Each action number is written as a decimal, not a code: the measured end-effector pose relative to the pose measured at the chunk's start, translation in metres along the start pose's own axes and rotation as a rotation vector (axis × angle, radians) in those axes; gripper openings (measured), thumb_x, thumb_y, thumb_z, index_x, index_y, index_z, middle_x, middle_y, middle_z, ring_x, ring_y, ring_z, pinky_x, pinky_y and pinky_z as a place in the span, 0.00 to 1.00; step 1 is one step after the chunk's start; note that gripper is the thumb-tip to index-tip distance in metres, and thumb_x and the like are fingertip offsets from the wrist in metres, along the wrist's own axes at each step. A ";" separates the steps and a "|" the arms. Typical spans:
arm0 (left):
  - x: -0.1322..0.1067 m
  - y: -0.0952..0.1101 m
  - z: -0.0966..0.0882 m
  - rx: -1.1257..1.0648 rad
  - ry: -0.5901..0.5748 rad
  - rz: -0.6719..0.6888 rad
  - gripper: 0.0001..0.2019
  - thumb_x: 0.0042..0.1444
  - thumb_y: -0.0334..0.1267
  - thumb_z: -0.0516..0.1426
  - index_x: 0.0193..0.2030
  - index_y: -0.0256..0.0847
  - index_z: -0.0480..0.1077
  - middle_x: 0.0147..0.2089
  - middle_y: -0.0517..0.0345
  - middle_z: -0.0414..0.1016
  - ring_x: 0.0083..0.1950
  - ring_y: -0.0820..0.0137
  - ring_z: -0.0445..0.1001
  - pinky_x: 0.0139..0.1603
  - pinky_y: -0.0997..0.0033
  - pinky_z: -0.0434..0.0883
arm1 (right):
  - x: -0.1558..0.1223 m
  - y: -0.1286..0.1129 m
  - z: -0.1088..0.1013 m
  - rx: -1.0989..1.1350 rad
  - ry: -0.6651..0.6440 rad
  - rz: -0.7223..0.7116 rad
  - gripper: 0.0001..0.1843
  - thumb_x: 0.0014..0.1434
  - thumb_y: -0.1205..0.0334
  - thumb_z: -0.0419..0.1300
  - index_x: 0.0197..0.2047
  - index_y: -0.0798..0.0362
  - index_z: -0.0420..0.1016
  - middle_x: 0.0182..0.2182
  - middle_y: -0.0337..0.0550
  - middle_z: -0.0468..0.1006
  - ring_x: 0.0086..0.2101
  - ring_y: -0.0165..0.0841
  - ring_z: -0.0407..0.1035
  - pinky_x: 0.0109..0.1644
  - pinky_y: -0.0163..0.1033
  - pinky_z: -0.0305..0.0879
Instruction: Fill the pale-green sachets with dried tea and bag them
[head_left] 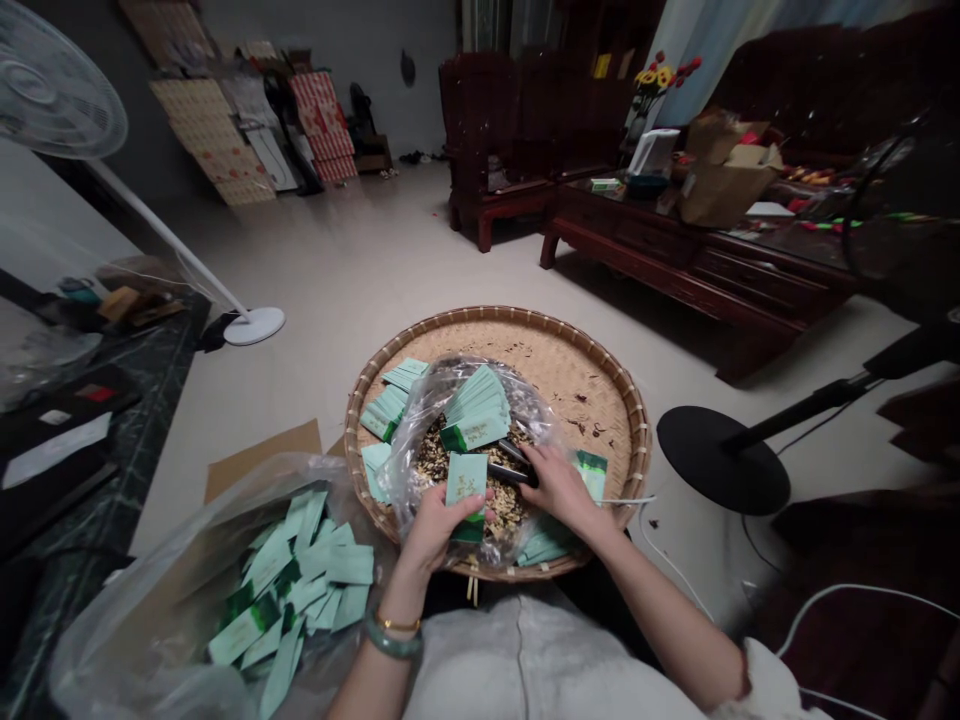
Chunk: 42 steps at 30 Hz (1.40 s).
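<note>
My left hand (433, 525) grips a small pale-green packet (467, 475) with a dark green lower end, upright over a clear plastic bag (550, 408). My right hand (561, 490) is closed around a black two-armed clamp (511, 474) that resembles a hair straightener. Its arms stand slightly apart, pointing at the packet but not around it. Loose dark and yellowish dried mix (435, 460) fills the bag. A fanned stack of packets (480, 405) lies on the mix. All this rests in a round woven bamboo tray (634, 385), with more packets (386, 410) along its left side.
Left of the tray, a large clear bag (150, 590) holds many green packets. A white cable (675, 570) runs off to the right. Fan bases stand at left (255, 326) and right (720, 460). A dark wooden table (675, 250) is behind.
</note>
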<state>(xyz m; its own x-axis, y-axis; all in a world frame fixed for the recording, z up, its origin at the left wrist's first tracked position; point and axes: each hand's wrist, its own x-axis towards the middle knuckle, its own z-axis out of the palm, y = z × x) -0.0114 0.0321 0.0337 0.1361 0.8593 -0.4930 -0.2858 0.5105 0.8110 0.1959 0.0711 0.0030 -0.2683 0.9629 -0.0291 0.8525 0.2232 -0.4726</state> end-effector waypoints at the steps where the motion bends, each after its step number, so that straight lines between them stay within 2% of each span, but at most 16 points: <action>1: 0.000 0.000 -0.001 0.003 -0.001 0.005 0.26 0.31 0.44 0.71 0.35 0.29 0.74 0.35 0.43 0.81 0.28 0.66 0.78 0.28 0.73 0.73 | -0.001 0.005 -0.007 0.088 0.006 -0.022 0.31 0.49 0.65 0.61 0.57 0.56 0.66 0.47 0.53 0.74 0.47 0.44 0.67 0.49 0.44 0.63; 5: 0.001 -0.001 -0.002 0.021 0.005 0.004 0.25 0.30 0.44 0.71 0.35 0.29 0.75 0.35 0.44 0.81 0.28 0.66 0.78 0.27 0.73 0.73 | -0.007 0.015 -0.044 0.399 0.021 -0.088 0.29 0.51 0.58 0.62 0.57 0.55 0.69 0.49 0.50 0.75 0.44 0.41 0.70 0.48 0.44 0.66; 8: 0.002 -0.003 0.000 0.043 -0.006 0.003 0.24 0.31 0.44 0.71 0.34 0.30 0.75 0.32 0.47 0.81 0.28 0.66 0.78 0.27 0.73 0.72 | -0.008 0.006 -0.064 0.520 -0.068 -0.112 0.28 0.52 0.55 0.63 0.56 0.54 0.70 0.49 0.49 0.76 0.42 0.40 0.72 0.46 0.43 0.67; 10: 0.002 -0.005 0.002 0.072 -0.031 0.003 0.23 0.32 0.43 0.71 0.33 0.30 0.75 0.28 0.50 0.80 0.27 0.66 0.78 0.27 0.73 0.72 | -0.007 -0.006 -0.067 0.540 -0.122 -0.147 0.27 0.52 0.55 0.64 0.54 0.53 0.72 0.48 0.48 0.77 0.44 0.40 0.72 0.48 0.43 0.67; 14: 0.002 -0.005 0.005 0.146 -0.069 -0.008 0.21 0.33 0.43 0.70 0.32 0.30 0.75 0.24 0.52 0.78 0.25 0.67 0.77 0.26 0.73 0.71 | 0.000 -0.029 -0.058 0.547 -0.182 -0.178 0.23 0.52 0.56 0.64 0.52 0.54 0.75 0.47 0.47 0.78 0.44 0.41 0.72 0.47 0.43 0.67; 18: 0.002 -0.004 0.004 0.158 -0.065 -0.001 0.21 0.33 0.42 0.70 0.33 0.30 0.75 0.28 0.50 0.79 0.27 0.67 0.77 0.28 0.72 0.72 | 0.007 -0.040 -0.052 0.572 -0.160 -0.157 0.18 0.55 0.60 0.61 0.48 0.54 0.77 0.44 0.46 0.80 0.42 0.42 0.73 0.46 0.43 0.68; 21: 0.003 -0.003 0.002 0.135 -0.077 -0.015 0.22 0.33 0.43 0.70 0.34 0.31 0.75 0.30 0.50 0.80 0.27 0.67 0.77 0.28 0.72 0.72 | 0.009 -0.039 -0.050 0.564 -0.146 -0.142 0.16 0.55 0.60 0.60 0.46 0.54 0.78 0.41 0.44 0.81 0.40 0.41 0.74 0.44 0.43 0.68; 25: 0.003 -0.003 -0.001 0.056 -0.092 0.013 0.22 0.38 0.49 0.68 0.34 0.31 0.74 0.27 0.53 0.78 0.24 0.69 0.76 0.25 0.73 0.71 | 0.013 -0.033 -0.046 0.639 -0.086 -0.077 0.16 0.54 0.60 0.60 0.45 0.54 0.78 0.40 0.45 0.81 0.39 0.41 0.73 0.45 0.44 0.67; 30: 0.004 -0.003 -0.003 -0.013 -0.016 0.061 0.24 0.42 0.53 0.65 0.37 0.31 0.73 0.27 0.52 0.78 0.26 0.67 0.77 0.22 0.74 0.71 | 0.016 -0.030 -0.036 0.843 -0.039 0.034 0.20 0.51 0.55 0.62 0.46 0.56 0.77 0.38 0.47 0.80 0.38 0.40 0.73 0.40 0.41 0.69; 36: 0.003 -0.003 -0.001 -0.088 0.085 0.107 0.25 0.42 0.52 0.65 0.40 0.32 0.73 0.34 0.49 0.80 0.32 0.64 0.79 0.22 0.75 0.73 | 0.018 -0.029 -0.028 1.045 -0.131 0.160 0.25 0.47 0.52 0.66 0.47 0.56 0.76 0.29 0.41 0.77 0.26 0.30 0.68 0.27 0.33 0.63; 42: 0.003 -0.003 -0.002 -0.129 0.059 0.066 0.20 0.47 0.47 0.64 0.40 0.31 0.73 0.36 0.45 0.80 0.34 0.63 0.79 0.22 0.75 0.74 | 0.014 -0.023 -0.027 1.205 -0.212 0.232 0.28 0.44 0.50 0.68 0.47 0.56 0.76 0.31 0.42 0.77 0.27 0.28 0.67 0.27 0.32 0.63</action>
<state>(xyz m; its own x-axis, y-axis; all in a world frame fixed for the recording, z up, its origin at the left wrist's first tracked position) -0.0124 0.0327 0.0294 0.0583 0.8854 -0.4611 -0.4127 0.4419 0.7965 0.1845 0.0830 0.0372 -0.3293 0.8926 -0.3081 -0.0344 -0.3374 -0.9407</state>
